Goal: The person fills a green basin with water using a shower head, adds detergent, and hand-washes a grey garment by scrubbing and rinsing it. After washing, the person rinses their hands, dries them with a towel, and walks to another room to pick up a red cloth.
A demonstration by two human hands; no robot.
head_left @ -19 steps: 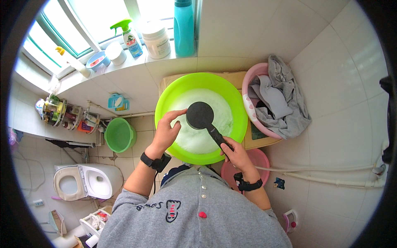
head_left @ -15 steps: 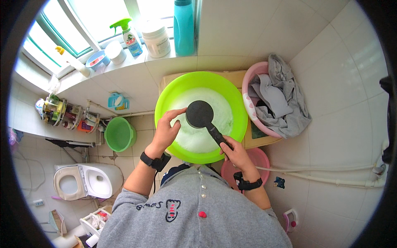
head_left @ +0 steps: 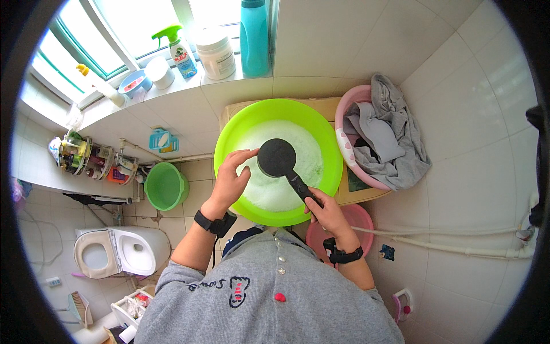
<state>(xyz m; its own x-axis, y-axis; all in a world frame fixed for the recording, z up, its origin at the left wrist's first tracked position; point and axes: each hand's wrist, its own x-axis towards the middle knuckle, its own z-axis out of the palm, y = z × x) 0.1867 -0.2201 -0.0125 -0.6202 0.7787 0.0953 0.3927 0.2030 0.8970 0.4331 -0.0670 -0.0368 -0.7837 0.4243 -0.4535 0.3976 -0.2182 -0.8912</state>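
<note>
A black hand shower (head_left: 277,157) hangs over a bright green basin (head_left: 226,137) that holds white suds (head_left: 306,152). Its round back faces up, and the spray side is hidden. My right hand (head_left: 323,211) is wrapped round the handle, with the thumb lying along it. At the left of the shower's round head, my left hand (head_left: 232,179) has its index finger stretched to the rim. Thumb and fingers are apart there, and this hand grips nothing. Black bands sit on both my wrists.
A pink basket (head_left: 348,152) heaped with grey clothes (head_left: 395,135) stands right of the basin. A pink tub (head_left: 358,221) sits below. To the left are a green bucket (head_left: 166,186) and a toilet (head_left: 137,249). Bottles, including a teal one (head_left: 254,43), line the windowsill.
</note>
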